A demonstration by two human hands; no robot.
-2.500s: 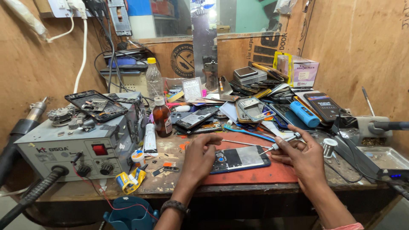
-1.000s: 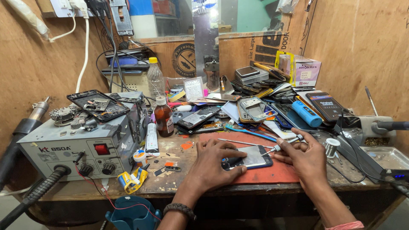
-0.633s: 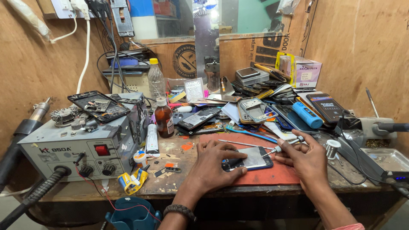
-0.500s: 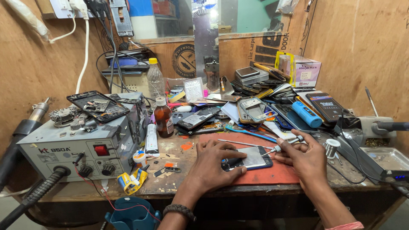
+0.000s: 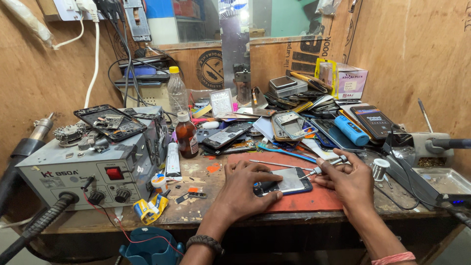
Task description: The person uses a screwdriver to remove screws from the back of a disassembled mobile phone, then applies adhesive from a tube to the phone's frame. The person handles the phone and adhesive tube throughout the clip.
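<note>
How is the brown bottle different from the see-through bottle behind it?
The brown bottle is short with dark amber walls, while the clear bottle is taller and see-through. The brown bottle wears a white cap; the clear bottle wears a yellow one. The brown bottle stands nearer the hands, the clear bottle farther back by the wall. Both stand upright with caps on, left of the phone under the left hand.

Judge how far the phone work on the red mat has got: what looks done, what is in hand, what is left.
Done: the phone lies flat on the red mat. In hand: the left hand pins its near end, and the right hand points a small screwdriver at its far corner. Left: which screws are out cannot be told. Tweezers lie unused behind.
</note>
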